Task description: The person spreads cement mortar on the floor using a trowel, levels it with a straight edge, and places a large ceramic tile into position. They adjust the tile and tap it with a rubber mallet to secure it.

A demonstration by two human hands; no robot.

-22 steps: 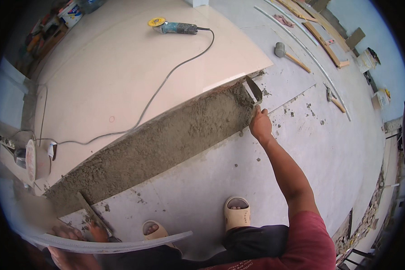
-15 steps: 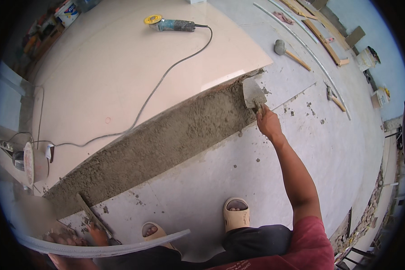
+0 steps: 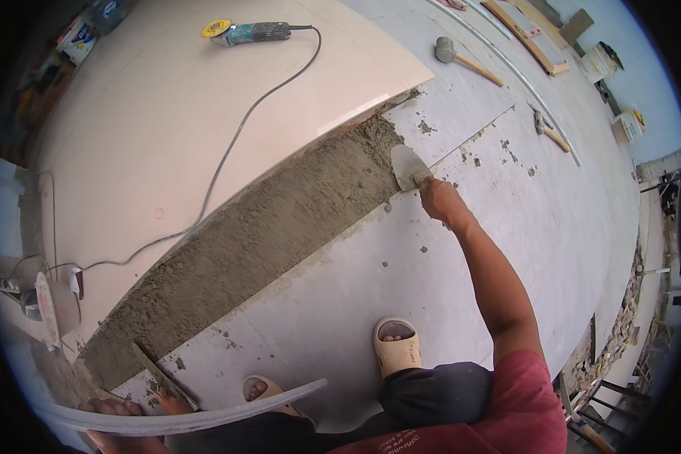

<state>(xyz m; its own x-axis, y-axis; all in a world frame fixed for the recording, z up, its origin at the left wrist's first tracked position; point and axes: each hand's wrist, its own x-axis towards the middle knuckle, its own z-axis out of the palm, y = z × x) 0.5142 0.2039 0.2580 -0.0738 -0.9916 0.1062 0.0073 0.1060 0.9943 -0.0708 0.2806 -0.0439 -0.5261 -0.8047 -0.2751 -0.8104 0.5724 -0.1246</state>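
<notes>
Standing over grey floor tile (image 3: 461, 287): person in beige slide sandals (image 3: 398, 349) and dark trousers (image 3: 435, 397). Grey curved band (image 3: 227, 415) crosses low in view. Left hand (image 3: 125, 407) partly behind it, near a narrow mortar-smeared tool (image 3: 159, 372); can't tell how far its fingers are closed or on what. Beyond the feet, a long strip of wet grey mortar (image 3: 257, 219) runs diagonally, lower left to upper right; crumbs on the grey tile around its right end. Beige tile (image 3: 151, 136) borders its far side, with a teal angle grinder (image 3: 250, 32), yellow disc, dark cord (image 3: 219, 170) trailing left. Farther right on grey tile: hammer (image 3: 556, 138), rubber mallet (image 3: 469, 66), metal straightedge (image 3: 519, 73), wooden planks (image 3: 518, 38), then pale blue wall (image 3: 643, 83).

Containers: pale tub (image 3: 57, 310) at left, inside not readable. White bucket (image 3: 626, 127) by the wall, something yellow at rim; farther white pail (image 3: 599, 63), dark stuff at rim. Top left, labelled white paint bucket (image 3: 76, 39) beside blue jug (image 3: 110, 13), contents too small to tell.

Trowel (image 3: 408, 166): handle in right hand (image 3: 443, 203), fingers wrapped closed round it. Blade points up-left from the fingers, at the mortar's right end; contact unclear.
</notes>
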